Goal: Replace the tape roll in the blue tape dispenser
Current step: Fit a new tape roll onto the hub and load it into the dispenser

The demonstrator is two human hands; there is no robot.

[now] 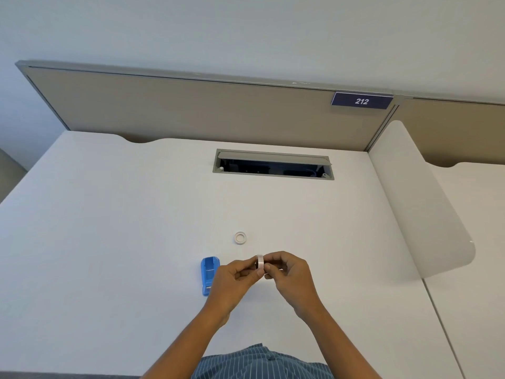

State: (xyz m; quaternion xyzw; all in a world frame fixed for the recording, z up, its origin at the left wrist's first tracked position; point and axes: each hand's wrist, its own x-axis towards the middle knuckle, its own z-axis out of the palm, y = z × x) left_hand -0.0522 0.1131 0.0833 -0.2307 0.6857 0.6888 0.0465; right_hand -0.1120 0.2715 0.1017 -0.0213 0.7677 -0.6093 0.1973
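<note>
The blue tape dispenser (208,273) lies on the white desk (109,242), open side up, with no roll visible inside; its right edge is hidden behind my left hand. A small roll of clear tape (260,262) is held upright above the desk, pinched from both sides by my left hand (235,280) and my right hand (287,272). A second small white tape ring (240,238) lies flat on the desk just beyond my hands.
An open cable hatch (273,164) is set into the desk further back. A beige partition (191,110) with a sign reading 212 (361,100) runs behind the desk. A white divider panel (418,198) stands on the right.
</note>
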